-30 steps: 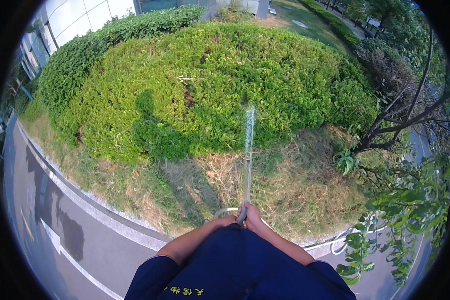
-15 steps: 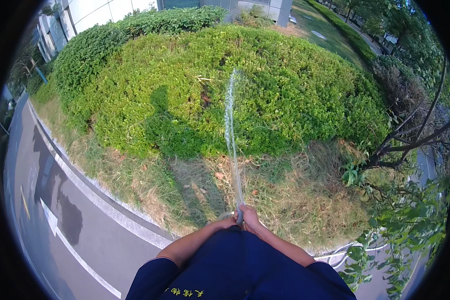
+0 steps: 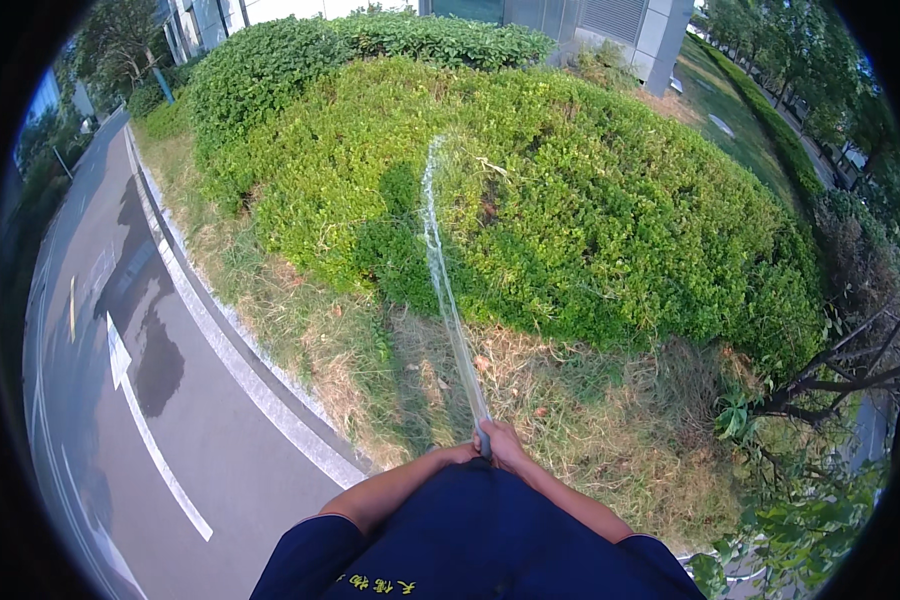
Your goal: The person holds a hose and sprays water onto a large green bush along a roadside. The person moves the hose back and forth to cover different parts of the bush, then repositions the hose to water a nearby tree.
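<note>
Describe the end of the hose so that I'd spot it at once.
Start at the broad light-green hedge across the middle, then follow the thin arc of water down toward the dark blue shirt. Just above the shirt, the hose end is the short grey tube gripped by the right hand. It alone has water streaming from its tip.

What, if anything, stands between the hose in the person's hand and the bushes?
Nothing visible blocks the way. The right hand grips the grey hose, and the water jet passes over low, partly dry grass, then out over the bushes.
</note>
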{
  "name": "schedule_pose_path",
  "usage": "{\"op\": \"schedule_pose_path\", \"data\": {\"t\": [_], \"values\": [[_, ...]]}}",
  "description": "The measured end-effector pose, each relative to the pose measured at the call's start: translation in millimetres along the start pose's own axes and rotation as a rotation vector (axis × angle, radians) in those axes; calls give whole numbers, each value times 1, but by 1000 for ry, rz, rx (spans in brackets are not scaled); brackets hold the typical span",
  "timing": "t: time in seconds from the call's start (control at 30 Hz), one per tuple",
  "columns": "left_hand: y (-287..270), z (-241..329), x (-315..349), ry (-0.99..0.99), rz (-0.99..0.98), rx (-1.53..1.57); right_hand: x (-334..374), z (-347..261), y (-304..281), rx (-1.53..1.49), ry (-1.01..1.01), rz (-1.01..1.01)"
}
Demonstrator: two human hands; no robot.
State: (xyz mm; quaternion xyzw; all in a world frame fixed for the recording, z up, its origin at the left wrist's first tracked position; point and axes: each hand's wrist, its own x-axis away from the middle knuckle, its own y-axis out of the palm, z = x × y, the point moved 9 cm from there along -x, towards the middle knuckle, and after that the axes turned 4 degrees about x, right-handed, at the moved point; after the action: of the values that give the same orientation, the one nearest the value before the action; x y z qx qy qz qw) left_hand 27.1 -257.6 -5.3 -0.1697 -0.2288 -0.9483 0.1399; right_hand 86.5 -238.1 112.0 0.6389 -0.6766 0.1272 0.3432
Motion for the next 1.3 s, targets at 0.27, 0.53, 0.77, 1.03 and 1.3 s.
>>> {"op": "schedule_pose_path", "data": {"t": [0.27, 0.53, 0.77, 1.03, 1.3], "values": [[-12, -3, 21, 2, 85, 191, -15, -5, 22, 187, -2, -82], [-36, -41, 4, -29, 167, 76, -8, -18, 32, 235, -8, -146], [-27, -25, 12, -18, 240, 54, -6, -18, 32, 354, -26, -176], [-18, -40, 32, -13, 351, 46, 4, -6, 55, 524, -50, -274], [-29, -33, 45, -39, 444, -42, -6, -5, 69, 589, -43, -281]]}}
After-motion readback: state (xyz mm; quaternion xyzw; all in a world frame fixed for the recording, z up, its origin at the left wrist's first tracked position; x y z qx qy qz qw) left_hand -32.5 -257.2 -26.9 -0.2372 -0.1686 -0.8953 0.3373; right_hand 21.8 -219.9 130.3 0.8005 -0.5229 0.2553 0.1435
